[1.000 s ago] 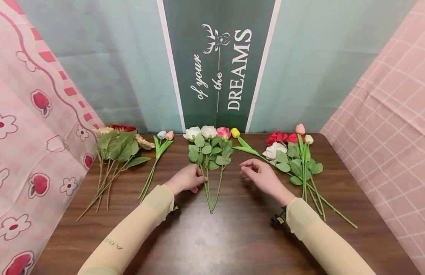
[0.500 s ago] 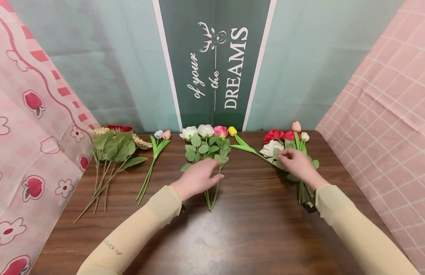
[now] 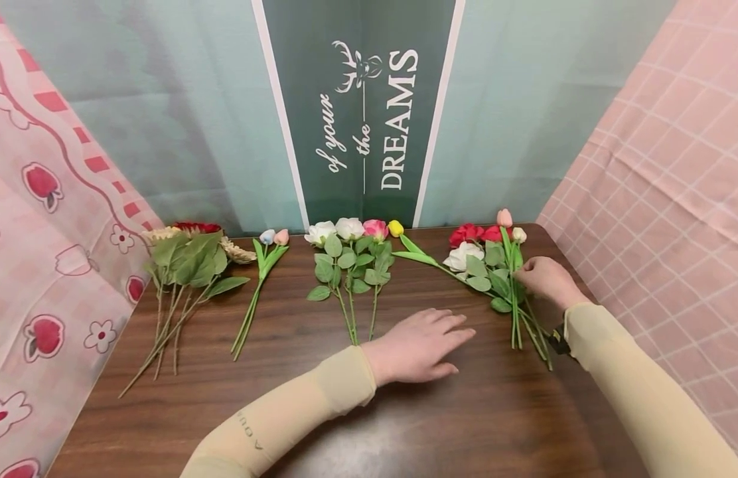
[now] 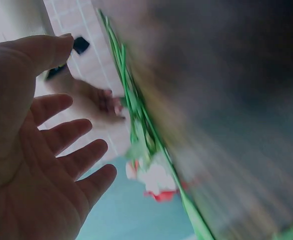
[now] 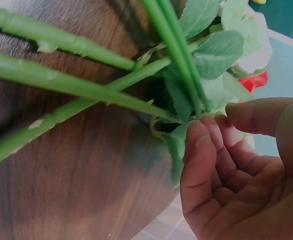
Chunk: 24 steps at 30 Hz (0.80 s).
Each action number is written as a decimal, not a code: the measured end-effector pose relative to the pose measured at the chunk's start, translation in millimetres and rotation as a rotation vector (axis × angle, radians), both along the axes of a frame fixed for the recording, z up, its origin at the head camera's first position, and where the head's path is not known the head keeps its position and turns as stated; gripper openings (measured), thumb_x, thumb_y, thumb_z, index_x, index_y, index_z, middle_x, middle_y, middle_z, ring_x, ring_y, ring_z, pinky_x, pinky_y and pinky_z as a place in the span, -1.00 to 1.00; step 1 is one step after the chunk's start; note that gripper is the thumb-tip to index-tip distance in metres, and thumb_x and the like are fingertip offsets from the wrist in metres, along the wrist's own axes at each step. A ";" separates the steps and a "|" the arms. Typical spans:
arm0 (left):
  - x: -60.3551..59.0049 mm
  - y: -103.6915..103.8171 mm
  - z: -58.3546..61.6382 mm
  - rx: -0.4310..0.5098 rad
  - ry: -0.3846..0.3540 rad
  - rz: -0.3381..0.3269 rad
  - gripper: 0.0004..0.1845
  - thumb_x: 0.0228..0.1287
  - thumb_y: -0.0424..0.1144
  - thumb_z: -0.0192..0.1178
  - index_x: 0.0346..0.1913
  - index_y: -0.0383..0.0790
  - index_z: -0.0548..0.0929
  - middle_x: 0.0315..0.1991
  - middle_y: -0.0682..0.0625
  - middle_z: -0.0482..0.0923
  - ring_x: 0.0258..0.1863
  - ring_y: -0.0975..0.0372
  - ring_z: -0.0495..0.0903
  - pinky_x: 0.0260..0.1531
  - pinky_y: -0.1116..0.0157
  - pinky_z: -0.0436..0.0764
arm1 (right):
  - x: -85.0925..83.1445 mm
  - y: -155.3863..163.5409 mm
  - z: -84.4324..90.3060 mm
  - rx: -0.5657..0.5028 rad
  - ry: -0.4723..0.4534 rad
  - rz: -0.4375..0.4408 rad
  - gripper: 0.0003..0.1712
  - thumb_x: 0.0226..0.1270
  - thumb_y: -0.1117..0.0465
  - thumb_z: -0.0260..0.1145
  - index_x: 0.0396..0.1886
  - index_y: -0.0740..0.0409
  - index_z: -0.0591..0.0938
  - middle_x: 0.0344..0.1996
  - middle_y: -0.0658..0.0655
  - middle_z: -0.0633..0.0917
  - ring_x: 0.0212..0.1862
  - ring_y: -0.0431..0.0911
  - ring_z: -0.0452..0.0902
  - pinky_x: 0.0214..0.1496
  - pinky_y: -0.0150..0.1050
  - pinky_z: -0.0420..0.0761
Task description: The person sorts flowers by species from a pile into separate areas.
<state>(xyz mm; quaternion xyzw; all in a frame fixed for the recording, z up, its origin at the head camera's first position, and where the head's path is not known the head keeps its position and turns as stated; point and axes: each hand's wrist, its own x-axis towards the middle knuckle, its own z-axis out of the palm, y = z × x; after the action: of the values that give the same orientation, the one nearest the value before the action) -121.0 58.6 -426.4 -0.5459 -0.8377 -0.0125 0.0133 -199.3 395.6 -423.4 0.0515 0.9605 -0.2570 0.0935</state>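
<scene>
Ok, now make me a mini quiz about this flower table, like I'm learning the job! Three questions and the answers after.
1. Which hand is nearer the red roses?
2. True or false: the left hand is holding nothing.
3. What colour is the tulip whose head sits beside the pink rose? A) blue B) yellow C) white

Key:
1. The right hand.
2. True.
3. B.
</scene>
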 end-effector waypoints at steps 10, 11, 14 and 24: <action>18.4 31.1 -9.0 -0.024 0.003 -0.058 -0.26 0.47 0.24 0.11 0.60 0.07 0.25 0.57 0.00 0.19 0.54 0.13 0.15 0.51 0.19 0.11 | -6.7 3.3 -7.7 -0.060 -0.105 -0.066 -0.62 0.49 0.07 0.18 -0.37 0.32 0.62 -0.51 0.16 0.68 -0.40 -0.02 0.64 -0.38 -0.19 0.63; 19.0 31.5 -9.6 -0.025 0.002 -0.060 -0.26 0.48 0.24 0.11 0.59 0.08 0.25 0.56 0.00 0.19 0.54 0.14 0.15 0.51 0.19 0.12 | -7.4 3.5 -8.9 -0.082 -0.116 -0.074 -0.61 0.49 0.08 0.19 -0.31 0.37 0.63 -0.48 0.17 0.70 -0.37 -0.02 0.65 -0.37 -0.19 0.64; 19.8 31.6 -10.9 -0.029 -0.007 -0.063 -0.27 0.48 0.24 0.10 0.59 0.08 0.25 0.57 0.01 0.19 0.54 0.14 0.15 0.50 0.17 0.14 | -9.2 6.6 -13.4 -0.141 -0.130 -0.092 -0.60 0.48 0.09 0.18 -0.24 0.41 0.64 -0.44 0.16 0.72 -0.34 -0.02 0.65 -0.35 -0.20 0.64; 16.6 27.1 -12.5 -0.001 -0.004 -0.068 -0.30 0.49 0.20 0.11 0.57 0.02 0.30 0.55 -0.03 0.23 0.53 0.15 0.18 0.52 0.23 0.08 | -4.6 14.3 -21.8 -0.299 -0.129 -0.183 -0.63 0.44 0.11 0.16 -0.29 0.39 0.63 -0.52 0.05 0.66 -0.42 -0.12 0.59 -0.33 -0.25 0.65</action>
<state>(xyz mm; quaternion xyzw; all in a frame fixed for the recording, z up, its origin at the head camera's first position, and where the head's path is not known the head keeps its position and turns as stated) -104.4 85.6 -438.9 -0.5740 -0.8187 -0.0134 0.0111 -203.9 409.9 -445.2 0.1405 0.8949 -0.4005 0.1378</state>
